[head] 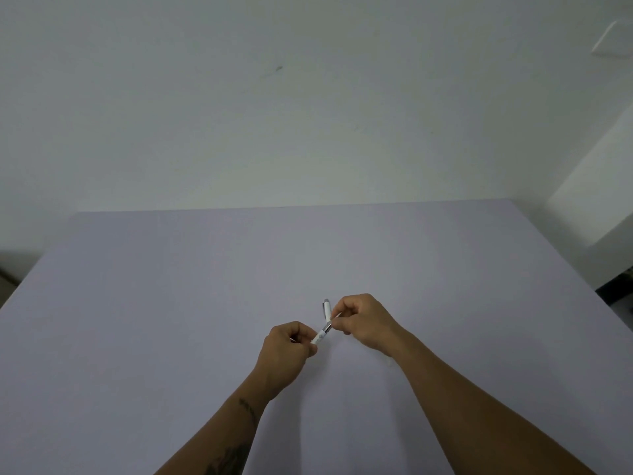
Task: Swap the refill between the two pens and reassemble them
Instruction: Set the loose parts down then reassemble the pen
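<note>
Reassembly, or possibly taking apart, looks to be the step in hand: both hands work on one white pen (321, 334) held in the air just above the lilac table (171, 286), near its middle. The left hand (287, 344) is curled closed around the pen's lower barrel, thumb and fingers pinching it. The right hand (359, 320) pinches the same pen at its metal ring, fingers bunched tight, and also grips a second white pen piece with a clip (327, 308), which stands up behind its fingers. Whether a thin refill runs between the fingers is too small to tell. Next, the two halves probably need twisting against each other along a straight line, with the loose piece kept from slipping. No other pen parts show on the table.
</note>
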{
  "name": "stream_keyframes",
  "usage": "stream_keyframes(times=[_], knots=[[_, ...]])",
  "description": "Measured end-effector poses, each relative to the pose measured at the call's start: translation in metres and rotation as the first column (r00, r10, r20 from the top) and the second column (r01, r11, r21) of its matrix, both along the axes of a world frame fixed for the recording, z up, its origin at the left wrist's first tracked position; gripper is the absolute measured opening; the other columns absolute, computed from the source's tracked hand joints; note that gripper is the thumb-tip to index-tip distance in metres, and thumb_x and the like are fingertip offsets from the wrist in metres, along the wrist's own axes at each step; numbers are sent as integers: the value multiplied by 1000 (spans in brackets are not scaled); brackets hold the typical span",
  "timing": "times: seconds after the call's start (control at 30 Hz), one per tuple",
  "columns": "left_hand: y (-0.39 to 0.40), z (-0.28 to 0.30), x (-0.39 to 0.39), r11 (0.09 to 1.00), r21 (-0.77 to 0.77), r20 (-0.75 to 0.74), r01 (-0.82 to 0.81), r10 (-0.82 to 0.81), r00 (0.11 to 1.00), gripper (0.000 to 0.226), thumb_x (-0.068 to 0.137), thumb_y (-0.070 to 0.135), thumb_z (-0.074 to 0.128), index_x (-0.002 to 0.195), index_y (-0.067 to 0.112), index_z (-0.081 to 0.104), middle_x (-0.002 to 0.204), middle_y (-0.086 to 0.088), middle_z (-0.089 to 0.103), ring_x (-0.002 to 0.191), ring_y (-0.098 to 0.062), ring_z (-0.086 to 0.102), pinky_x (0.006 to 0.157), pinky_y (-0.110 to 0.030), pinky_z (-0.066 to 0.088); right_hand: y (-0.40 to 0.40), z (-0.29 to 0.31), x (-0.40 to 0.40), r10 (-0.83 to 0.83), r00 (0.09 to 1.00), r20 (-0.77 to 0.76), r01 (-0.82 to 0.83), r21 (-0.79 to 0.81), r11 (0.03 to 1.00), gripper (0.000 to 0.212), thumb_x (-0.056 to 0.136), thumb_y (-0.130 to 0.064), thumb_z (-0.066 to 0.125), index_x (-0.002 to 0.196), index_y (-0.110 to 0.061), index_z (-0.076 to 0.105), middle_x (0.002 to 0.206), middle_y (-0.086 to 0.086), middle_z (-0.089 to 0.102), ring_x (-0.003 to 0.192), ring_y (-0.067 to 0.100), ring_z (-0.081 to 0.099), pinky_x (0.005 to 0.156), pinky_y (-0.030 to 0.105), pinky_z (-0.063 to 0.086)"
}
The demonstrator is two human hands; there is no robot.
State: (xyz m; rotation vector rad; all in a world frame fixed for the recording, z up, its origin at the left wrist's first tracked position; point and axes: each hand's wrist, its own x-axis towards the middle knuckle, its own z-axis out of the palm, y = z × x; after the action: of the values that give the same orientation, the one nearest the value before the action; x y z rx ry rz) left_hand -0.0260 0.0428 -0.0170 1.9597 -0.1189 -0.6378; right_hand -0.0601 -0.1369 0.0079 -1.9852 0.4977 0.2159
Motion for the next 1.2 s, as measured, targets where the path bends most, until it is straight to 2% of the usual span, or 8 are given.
stream_keyframes(times=[0.17,0.33,0.4,0.57,0.67,0.77,0.97,1.2], knots=[[-2,0,0,1000,-2,-2,26,-26,1000,12,82,3,68,84,13,74,71,-2,60,60,-13,48,58,-24,42,3,-3,-2,-28,999,-37,30,39,999,32,83,-28,68,81,3,63,66,2,64,61,15,53,58,30,44],[-3,2,6,999,-14,-9,28,-28,1000,13,82,4,67,83,15,75,70,-3,60,59,-14,49,57,-26,42,4,-5,-2,-139,987,-85,159,320,934,11,87,-15,67,95,-14,74,82,4,71,70,15,63,62,26,52],[-4,2,8,999,-20,-18,26,-27,999,13,82,3,67,84,13,74,70,-4,60,61,-16,49,59,-29,43,3,-7,-3,-175,978,-112,205,405,891,18,89,-8,63,96,-17,77,86,2,74,75,16,65,67,27,54],[-8,4,9,999,-33,-37,39,-40,999,14,80,2,68,81,14,75,66,-1,60,61,-16,51,59,-29,46,2,-9,-3,-226,966,-122,257,421,870,14,92,-10,62,90,-12,76,82,0,73,75,14,65,67,27,54],[-12,6,8,996,-78,-73,43,-48,996,16,80,3,67,77,17,74,66,0,62,62,-14,56,54,-19,50,3,-10,-1,-258,957,-131,290,453,843,18,90,-22,68,75,-13,65,77,1,69,73,15,65,68,29,53],[-17,10,6,992,-115,-101,48,-60,993,16,81,4,68,77,18,73,69,0,64,67,-14,59,62,-23,53,2,-8,1,-270,953,-138,302,504,809,24,90,-26,68,70,-16,63,80,4,70,81,21,66,73,34,52],[-24,18,7,991,-129,-125,30,-47,991,16,81,4,68,78,18,73,80,-3,68,76,-19,60,68,-27,47,-9,0,0,-259,950,-175,308,662,683,22,93,-19,59,99,-7,77,94,8,75,88,24,68,75,35,50],[-28,24,4,985,-173,-186,20,-52,981,16,80,1,67,77,16,74,74,-1,67,71,-17,59,64,-25,45,-9,4,1,-246,955,-167,296,617,729,35,91,-16,67,56,-18,66,69,1,72,75,20,66,71,34,47]])
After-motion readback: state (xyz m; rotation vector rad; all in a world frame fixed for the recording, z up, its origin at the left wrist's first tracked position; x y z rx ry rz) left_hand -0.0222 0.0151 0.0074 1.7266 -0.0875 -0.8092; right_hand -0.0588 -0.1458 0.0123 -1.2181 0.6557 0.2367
